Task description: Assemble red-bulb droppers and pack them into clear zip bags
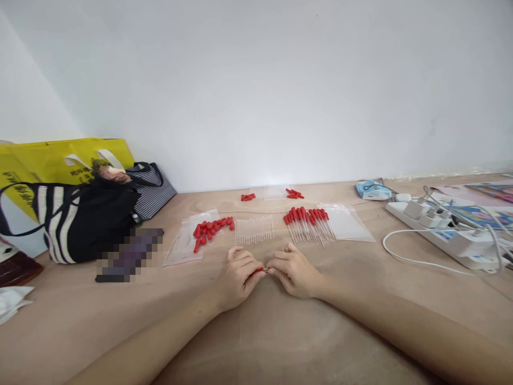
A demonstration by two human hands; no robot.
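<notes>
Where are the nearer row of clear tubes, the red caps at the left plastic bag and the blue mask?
Clear tubes (254,230): head view, row's middle.
Red caps (210,226): head view, pile's middle.
Blue mask (372,191): head view, its blue front.

Likely a home or small office: a counter (248,342) against a plain white wall (256,96) carries a yellow shopping bag (44,155), power strip (447,238) and face mask (371,192).
</notes>
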